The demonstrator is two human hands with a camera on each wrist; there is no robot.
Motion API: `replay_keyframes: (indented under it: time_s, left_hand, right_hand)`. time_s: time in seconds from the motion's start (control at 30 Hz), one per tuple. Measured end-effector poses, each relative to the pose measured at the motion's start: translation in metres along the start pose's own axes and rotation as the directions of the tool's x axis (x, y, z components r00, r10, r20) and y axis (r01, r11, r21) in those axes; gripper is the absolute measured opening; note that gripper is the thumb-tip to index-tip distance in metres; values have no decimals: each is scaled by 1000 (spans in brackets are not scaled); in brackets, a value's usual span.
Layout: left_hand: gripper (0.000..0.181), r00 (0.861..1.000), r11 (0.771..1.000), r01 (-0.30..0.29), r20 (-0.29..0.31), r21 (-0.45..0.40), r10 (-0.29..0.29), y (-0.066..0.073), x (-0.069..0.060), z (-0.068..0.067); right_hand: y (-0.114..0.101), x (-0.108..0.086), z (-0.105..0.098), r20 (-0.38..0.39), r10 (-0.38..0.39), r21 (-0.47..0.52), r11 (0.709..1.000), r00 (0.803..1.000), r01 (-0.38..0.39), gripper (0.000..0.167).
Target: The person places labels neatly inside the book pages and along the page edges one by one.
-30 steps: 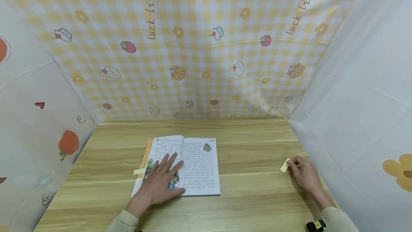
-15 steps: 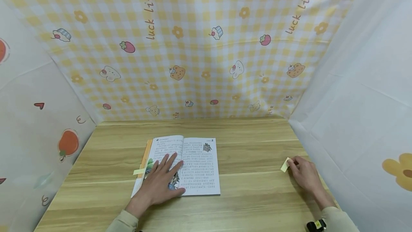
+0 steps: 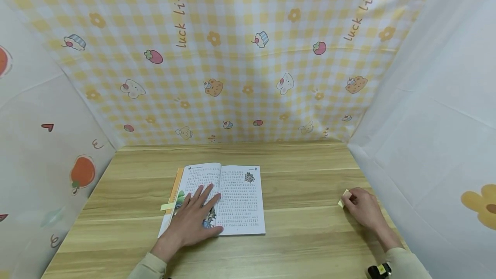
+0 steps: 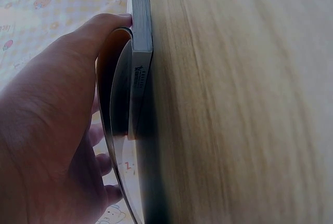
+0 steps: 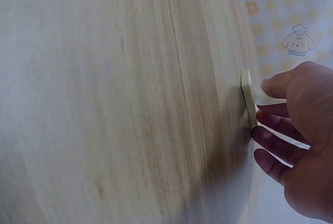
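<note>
An open book point(image 3: 240, 201) lies on the wooden table, showing printed text and small pictures. My left hand point(image 3: 193, 221) rests flat across its left page with the fingers spread, hiding part of the picture there. From the left wrist view, the left hand point(image 4: 57, 104) lies over the bowed pages, its thumb by the book's thick edge point(image 4: 141, 16). Far to the right, my right hand point(image 3: 366, 210) holds a small pale yellow sticky-note pad point(image 3: 342, 203). In the right wrist view, fingertips touch the pad point(image 5: 247, 96), and the thumb pinches a lifted sheet point(image 5: 266, 99).
A pale yellow sticky tab point(image 3: 167, 206) juts from the book's left edge. The wooden table point(image 3: 302, 236) stretches between the hands. A yellow checked cloth point(image 3: 240, 63) hangs behind, with white cloth point(image 3: 438, 141) at the right side.
My right thumb and fingers have shifted over the sticky-note pad, and a sheet now lifts from it. The left hand and the book have stayed still.
</note>
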State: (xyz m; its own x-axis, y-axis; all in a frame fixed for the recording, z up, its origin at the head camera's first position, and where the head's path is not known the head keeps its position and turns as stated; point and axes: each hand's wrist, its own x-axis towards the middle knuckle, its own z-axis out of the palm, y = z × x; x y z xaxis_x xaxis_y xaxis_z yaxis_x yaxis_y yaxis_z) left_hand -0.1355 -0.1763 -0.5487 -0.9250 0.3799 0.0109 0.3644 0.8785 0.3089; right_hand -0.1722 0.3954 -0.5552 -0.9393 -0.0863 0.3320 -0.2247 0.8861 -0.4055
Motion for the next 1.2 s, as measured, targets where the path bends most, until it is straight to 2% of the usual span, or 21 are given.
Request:
replay_keyframes:
  time_s: [0.13, 0.3, 0.6, 0.8, 1.2]
  left_hand:
    - [99, 1000, 1000, 2, 4, -2, -2, 0, 0, 0]
    - [98, 1000, 1000, -1, 1, 1, 1, 0, 0, 0]
    - [98, 1000, 1000, -6, -3, 4, 6, 0, 0, 0]
    - [98, 1000, 1000, -6, 0, 6, 6, -1, 0, 0]
    - [98, 1000, 1000, -5, 1, 0, 5, 1, 0, -1]
  right_hand:
    - [-2, 0, -1, 48, 12, 4, 1000, 999, -12, 4]
    - [-3, 0, -1, 70, 21, 4, 1000, 997, -22, 8]
    - [-3, 0, -1, 46, -2, -11, 1000, 999, 2, 5]
    - [-4, 1, -1, 68, 3, -16, 1000, 998, -2, 9]
    - [-4, 0, -1, 48, -9, -29, 1000, 999, 11, 20]
